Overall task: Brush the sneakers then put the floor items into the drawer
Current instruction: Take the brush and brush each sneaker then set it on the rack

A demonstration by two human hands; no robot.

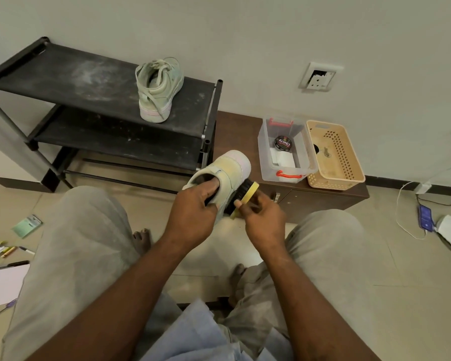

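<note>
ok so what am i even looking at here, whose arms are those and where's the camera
No machine here: a person wears one camera on the head, looking down past their own knees. The left hand grips a pale sneaker, fingers inside its opening; the right hand holds a yellow brush against its side. The other sneaker stands on the black shoe rack. A clear box with a polish tin and a beige basket sit on the low cabinet. Pens and paper lie on the floor.

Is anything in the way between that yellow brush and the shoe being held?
Nothing visible: the brush, in the right hand, has its bristles against the sneaker that the left hand holds by its opening.
</note>
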